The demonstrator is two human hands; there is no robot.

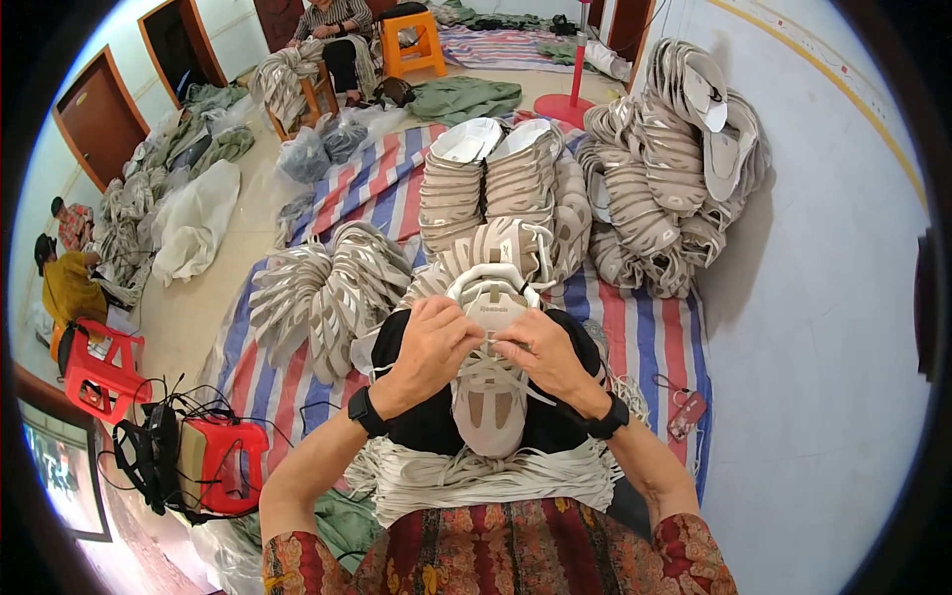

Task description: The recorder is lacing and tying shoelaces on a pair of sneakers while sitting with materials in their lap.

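A beige sneaker upper (pixel 490 428) rests between my knees, its toe toward me and its white collar away from me. White shoelace (pixel 491 371) crosses its throat in several rows. My left hand (pixel 432 345) is closed in a pinch on the lace just below the tongue (pixel 493 302). Close beside it, my right hand (pixel 551 355) pinches the lace too; the fingertips of both hands nearly meet. A loose lace end hangs past the right side of the upper. Across my lap lies a thick bundle of white laces (pixel 496 486).
Stacked uppers (pixel 453 198) stand ahead on a striped sheet (pixel 635 347), with a fanned pile (pixel 322 297) left and a heap (pixel 664 169) by the right wall. Red stools (pixel 223 461) with a black headset and cables stand left. Other people sit farther off.
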